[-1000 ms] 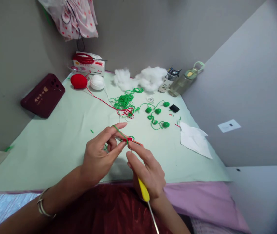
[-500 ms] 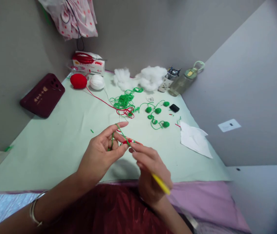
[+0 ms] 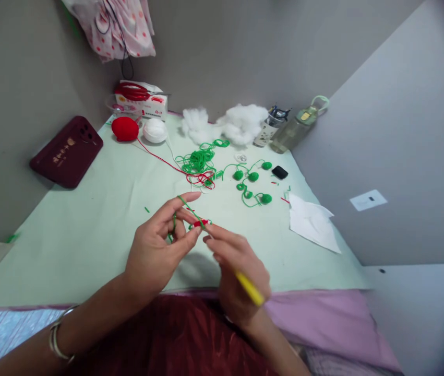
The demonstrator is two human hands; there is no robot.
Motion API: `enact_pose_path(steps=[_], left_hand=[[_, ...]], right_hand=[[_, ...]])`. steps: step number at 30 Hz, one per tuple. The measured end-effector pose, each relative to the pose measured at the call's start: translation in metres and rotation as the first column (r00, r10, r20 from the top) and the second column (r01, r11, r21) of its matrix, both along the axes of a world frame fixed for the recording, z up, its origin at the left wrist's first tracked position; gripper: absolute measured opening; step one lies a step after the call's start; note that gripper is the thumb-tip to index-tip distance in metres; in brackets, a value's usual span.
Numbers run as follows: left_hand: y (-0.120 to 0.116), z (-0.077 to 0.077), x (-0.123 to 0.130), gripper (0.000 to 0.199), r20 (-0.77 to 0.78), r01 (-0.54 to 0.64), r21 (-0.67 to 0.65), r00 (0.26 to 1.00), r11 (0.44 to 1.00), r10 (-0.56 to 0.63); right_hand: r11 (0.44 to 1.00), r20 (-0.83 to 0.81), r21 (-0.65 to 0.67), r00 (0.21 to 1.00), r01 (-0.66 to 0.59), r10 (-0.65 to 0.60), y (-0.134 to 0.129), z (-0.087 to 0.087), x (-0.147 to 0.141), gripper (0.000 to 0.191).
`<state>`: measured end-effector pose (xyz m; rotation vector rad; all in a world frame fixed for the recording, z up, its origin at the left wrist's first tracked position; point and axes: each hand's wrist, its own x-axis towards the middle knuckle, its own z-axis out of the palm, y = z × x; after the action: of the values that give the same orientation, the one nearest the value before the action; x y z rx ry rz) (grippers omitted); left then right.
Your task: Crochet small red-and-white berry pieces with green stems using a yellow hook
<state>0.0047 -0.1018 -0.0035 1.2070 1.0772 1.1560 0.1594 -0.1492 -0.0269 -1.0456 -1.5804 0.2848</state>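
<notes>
My left hand [image 3: 159,237] pinches a small red, white and green crochet piece [image 3: 200,223] between thumb and fingers. Green yarn [image 3: 192,208] runs taut from its raised index finger down to the piece, with more looped round the other fingers. In my right hand [image 3: 241,266] is a crochet hook with a yellow handle [image 3: 250,288], held like a pen. The hook's tip meets the piece, mostly hidden by my fingertips. Beyond the hands lie a tangle of green yarn [image 3: 197,161] and loose red yarn [image 3: 202,179].
Several small green crocheted balls [image 3: 253,177] lie right of the tangle, near a black case [image 3: 280,172] and white paper [image 3: 311,222]. Behind are red yarn [image 3: 125,129], white yarn [image 3: 155,130], stuffing [image 3: 243,125], a bottle [image 3: 294,128] and scissors [image 3: 133,92]. A maroon phone-shaped case [image 3: 67,151] leans left.
Both hands, with the crochet piece and hook, have shifted slightly left and up in view. An orange strip seen beside the piece earlier is now hardly visible.
</notes>
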Motion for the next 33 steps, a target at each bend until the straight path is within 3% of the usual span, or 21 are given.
enact_pose_path(steps=[2,4,8,10,16,19,22,25,27,29,31,33], left_hand=[[-0.001,-0.002,-0.001,0.052,-0.027,-0.019,0.048,0.999,0.999,0.02],[0.0,-0.004,-0.002,0.052,-0.005,0.032,-0.015,0.999,0.999,-0.032],[0.005,-0.007,-0.005,0.052,0.155,0.175,-0.16,0.976,0.971,-0.15],[0.007,-0.008,-0.006,0.053,0.214,0.203,-0.185,0.963,0.962,-0.162],[0.008,-0.004,-0.007,0.053,0.166,0.211,-0.184,0.969,0.96,-0.182],[0.007,-0.005,-0.004,0.052,0.149,0.143,-0.176,0.982,0.974,-0.118],[0.007,-0.008,-0.001,0.053,0.226,0.16,-0.19,0.967,0.969,-0.116],[0.008,-0.008,-0.001,0.052,0.27,0.194,-0.208,0.953,0.959,-0.134],[0.007,-0.006,-0.002,0.051,0.236,0.17,-0.183,0.964,0.968,-0.125],[0.006,-0.004,-0.003,0.05,0.168,0.117,-0.147,0.982,0.982,-0.091],[0.005,-0.002,-0.003,0.049,0.123,0.09,-0.126,0.99,0.988,-0.075],[0.004,-0.002,-0.002,0.049,0.117,0.105,-0.125,0.989,0.987,-0.09]], right_hand=[[0.995,-0.187,-0.085,0.982,-0.055,0.038,0.005,0.004,0.001,0.024],[0.99,-0.258,-0.119,0.965,-0.074,0.041,0.007,0.004,0.003,0.026],[0.999,0.039,-0.043,0.999,0.013,-0.012,0.0,-0.005,0.005,0.019],[0.999,0.081,-0.032,0.997,0.018,-0.016,-0.002,-0.006,0.006,0.021],[0.97,-0.305,-0.193,0.949,-0.147,0.084,0.011,0.007,0.01,0.025],[0.997,-0.017,-0.07,1.0,-0.01,0.008,0.01,0.001,0.007,0.022],[0.985,0.3,0.154,0.947,0.074,-0.118,0.003,-0.01,0.003,0.029],[0.957,0.392,0.287,0.906,0.047,-0.162,0.0,-0.014,0.002,0.036],[0.976,0.299,0.215,0.95,0.029,-0.094,0.001,-0.012,0.003,0.033],[0.998,0.037,0.059,0.999,0.004,-0.006,0.006,-0.007,0.003,0.027],[0.992,-0.269,-0.093,0.961,-0.087,0.059,0.011,-0.002,0.002,0.023],[0.967,-0.471,-0.181,0.879,-0.18,0.076,0.015,0.0,0.002,0.021]])
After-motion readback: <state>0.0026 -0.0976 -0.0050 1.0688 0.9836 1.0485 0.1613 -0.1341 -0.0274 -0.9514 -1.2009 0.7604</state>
